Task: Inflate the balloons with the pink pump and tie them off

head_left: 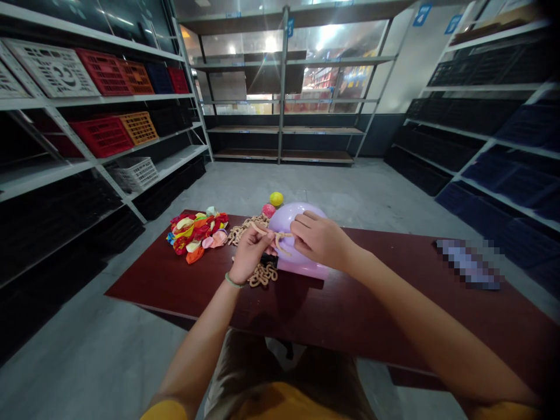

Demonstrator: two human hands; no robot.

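Note:
Over the table, my left hand (251, 251) pinches a length of tan cord (285, 235), with one end sticking out past the thumb. My right hand (321, 239) grips the same cord from the other side, its fingers curled in. A loop of the cord hangs between them. Just behind the hands sits an inflated purple balloon (301, 213), partly covered by my right hand; a pinkish-purple rounded shape (306, 268) shows below it. Coiled tan cord (262, 276) lies under my left hand, beside a black object (268, 258) whose kind I cannot make out.
A heap of colourful limp balloons (199, 233) lies at the left of the dark red table (376, 291). A yellow ball (276, 199) and a pink ball (268, 210) are at the far edge. A blurred-out object (470, 265) lies at right. Shelves with crates (102, 137) surround the floor.

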